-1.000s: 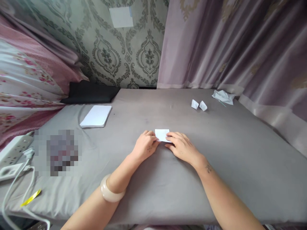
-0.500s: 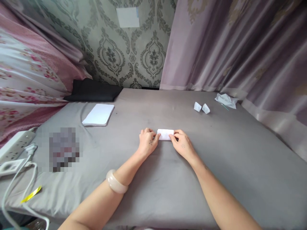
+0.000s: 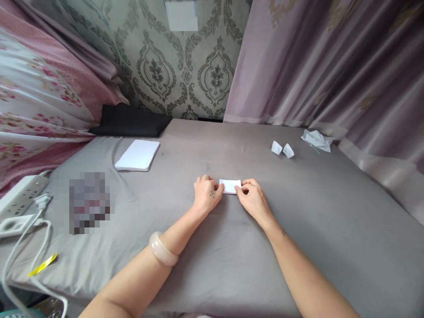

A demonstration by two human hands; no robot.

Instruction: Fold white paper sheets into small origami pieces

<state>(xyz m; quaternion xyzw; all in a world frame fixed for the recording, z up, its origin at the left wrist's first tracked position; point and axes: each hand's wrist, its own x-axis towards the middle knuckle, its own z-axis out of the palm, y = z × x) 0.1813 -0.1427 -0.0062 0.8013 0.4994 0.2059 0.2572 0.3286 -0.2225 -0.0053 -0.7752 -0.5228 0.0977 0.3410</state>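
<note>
A small folded piece of white paper (image 3: 229,187) lies on the grey cloth in the middle of the head view. My left hand (image 3: 207,193) pinches its left end, thumb on top and the other fingers curled. At the right end my right hand (image 3: 253,195) grips the paper between thumb and forefinger. The undersides of the fingers are hidden. Farther back on the right stand two small folded paper shapes (image 3: 276,148), side by side and apart from my hands.
A stack of white paper (image 3: 138,155) lies back left, in front of a folded black cloth (image 3: 134,121). Crumpled white paper (image 3: 317,139) sits at the far right. On the left are a power strip (image 3: 23,194) with cables, a yellow strip (image 3: 43,265) and a blurred-out object (image 3: 88,201).
The paper has gone from a taller piece to a narrower folded strip. My right hand has changed from fingers laid over the paper to a pinch at its right end. The view has shifted slightly.
</note>
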